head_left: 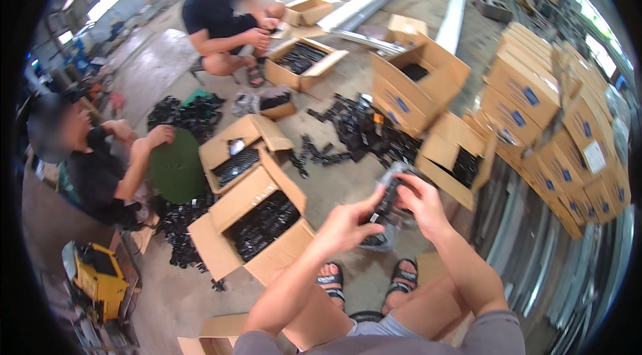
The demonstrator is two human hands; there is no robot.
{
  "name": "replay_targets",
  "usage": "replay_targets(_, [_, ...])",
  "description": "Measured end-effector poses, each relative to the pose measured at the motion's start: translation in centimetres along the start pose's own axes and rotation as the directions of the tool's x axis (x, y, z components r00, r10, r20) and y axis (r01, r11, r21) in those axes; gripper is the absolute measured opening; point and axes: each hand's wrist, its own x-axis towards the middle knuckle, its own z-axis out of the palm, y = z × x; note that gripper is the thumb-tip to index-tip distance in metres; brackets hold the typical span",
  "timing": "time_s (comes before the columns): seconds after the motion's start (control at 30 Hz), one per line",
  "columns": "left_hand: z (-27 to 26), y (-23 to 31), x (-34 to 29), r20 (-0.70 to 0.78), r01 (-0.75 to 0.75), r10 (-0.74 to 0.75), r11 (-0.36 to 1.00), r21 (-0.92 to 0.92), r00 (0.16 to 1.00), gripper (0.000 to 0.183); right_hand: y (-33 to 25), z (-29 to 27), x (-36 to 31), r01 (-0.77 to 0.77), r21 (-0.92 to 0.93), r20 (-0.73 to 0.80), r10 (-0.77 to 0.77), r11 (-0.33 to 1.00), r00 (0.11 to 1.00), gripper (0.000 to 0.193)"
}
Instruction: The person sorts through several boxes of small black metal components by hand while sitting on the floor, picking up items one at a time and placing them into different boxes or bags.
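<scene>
A stack of small black parts (385, 204) is held up in front of my knees; their exact kind is too small to make out. My left hand (349, 224) is closed around its left side, thumb across the lower end. Curled fingers of my right hand (426, 205) pinch at its upper right side. Just under and behind my hands is a clear plastic bag (382, 241) with more black parts in it. An open cardboard box (281, 253) filled with black parts stands left of my left forearm.
Loose black parts (361, 129) lie heaped on the floor ahead. Open boxes (447, 180) stand to the right, before stacked cartons (525, 94) and metal profiles (515, 248). Two people sit at left, one touching a green round seat (175, 166). A yellow machine (100, 281) stands lower left.
</scene>
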Motion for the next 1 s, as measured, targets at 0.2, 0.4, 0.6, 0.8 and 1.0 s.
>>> replay_targets(0.2, [0.4, 1.4, 0.0, -0.046, 0.004, 0.0, 0.995, 0.097, 0.999, 0.086, 0.2, -0.5, -0.3, 0.025, 0.066, -0.014, -0.024, 0.998, 1.0, 0.034])
replay_targets(0.4, [0.4, 1.8, -0.4, -0.078, -0.009, 0.027, 0.975, 0.22, 0.997, 0.086, -0.5, 0.3, -0.7, 0.034, 0.072, -0.039, -0.031, 0.997, 0.999, 0.032])
replay_targets(0.6, [0.8, 1.8, -0.2, -0.098, -0.051, 0.078, 0.967, 0.251, 0.992, 0.08, -0.8, -0.5, -0.7, 0.061, 0.043, -0.012, -0.06, 0.997, 0.998, 0.032])
replay_targets(0.8, [1.2, 1.5, -0.2, -0.159, -0.104, 0.137, 0.975, 0.199, 0.978, 0.069, -0.8, -0.6, -0.6, 0.094, 0.071, -0.054, -0.09, 0.993, 0.994, 0.035])
replay_targets(1.0, [1.5, 1.4, -0.2, -0.179, -0.143, 0.169, 0.978, 0.15, 0.969, 0.071, -0.4, -0.9, -0.5, 0.091, 0.064, -0.056, -0.088, 0.994, 0.995, 0.037])
